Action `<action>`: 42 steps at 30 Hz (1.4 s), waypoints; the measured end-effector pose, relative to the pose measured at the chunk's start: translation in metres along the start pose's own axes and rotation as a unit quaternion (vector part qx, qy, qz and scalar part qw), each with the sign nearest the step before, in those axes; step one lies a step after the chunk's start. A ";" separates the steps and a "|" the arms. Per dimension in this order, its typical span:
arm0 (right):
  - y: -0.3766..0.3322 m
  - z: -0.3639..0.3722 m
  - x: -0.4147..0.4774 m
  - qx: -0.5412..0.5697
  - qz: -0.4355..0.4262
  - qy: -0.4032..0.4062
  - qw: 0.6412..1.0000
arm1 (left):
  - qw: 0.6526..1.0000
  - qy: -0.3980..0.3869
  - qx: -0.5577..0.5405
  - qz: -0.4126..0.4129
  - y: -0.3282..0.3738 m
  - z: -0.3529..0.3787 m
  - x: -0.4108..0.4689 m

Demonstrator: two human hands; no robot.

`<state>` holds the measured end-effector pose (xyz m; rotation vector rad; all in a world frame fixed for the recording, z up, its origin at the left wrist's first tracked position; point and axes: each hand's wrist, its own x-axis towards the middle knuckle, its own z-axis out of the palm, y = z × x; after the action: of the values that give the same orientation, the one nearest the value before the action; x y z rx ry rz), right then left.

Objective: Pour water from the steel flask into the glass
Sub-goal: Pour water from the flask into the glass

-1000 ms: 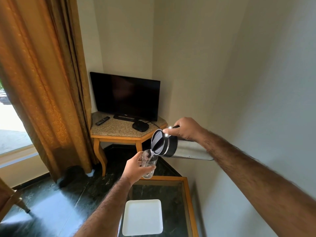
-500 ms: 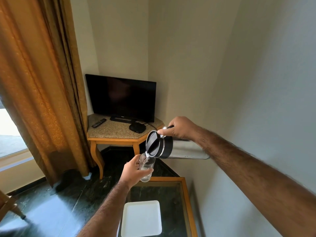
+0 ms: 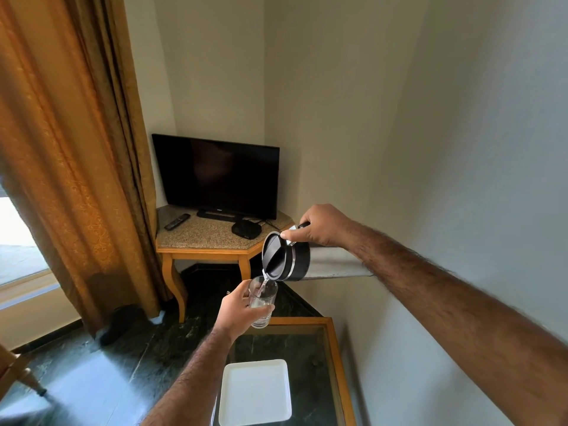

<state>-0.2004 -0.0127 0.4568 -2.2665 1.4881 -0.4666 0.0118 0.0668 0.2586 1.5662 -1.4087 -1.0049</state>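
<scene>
Since a moment ago, the right hand (image 3: 322, 224), gripping the steel flask (image 3: 307, 261), is tipping water into the glass (image 3: 262, 298) clasped by the left hand (image 3: 239, 310) at 7 o'clock, so filling is progressing.

The right hand (image 3: 322, 226) hides the steel flask's (image 3: 325, 262) handle; the white plate's (image 3: 255, 392) near edge is cut off.

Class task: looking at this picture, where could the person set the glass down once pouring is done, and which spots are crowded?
Free: the glass-topped table between the white tray and its far wooden edge; the tray itself is bare. Crowded: the corner table, taken by the television, remote and black box.
</scene>
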 end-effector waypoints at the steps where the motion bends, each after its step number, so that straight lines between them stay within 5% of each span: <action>1: 0.000 0.000 0.000 -0.001 -0.001 0.000 1.000 | 1.000 0.002 -0.001 -0.001 0.000 0.000 0.000; 42: -0.007 -0.003 0.000 -0.040 -0.034 -0.009 0.999 | 1.000 0.016 0.004 0.009 -0.003 0.007 0.001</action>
<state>-0.1959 -0.0102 0.4628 -2.3829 1.4484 -0.4112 0.0065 0.0654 0.2530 1.5650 -1.4039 -0.9608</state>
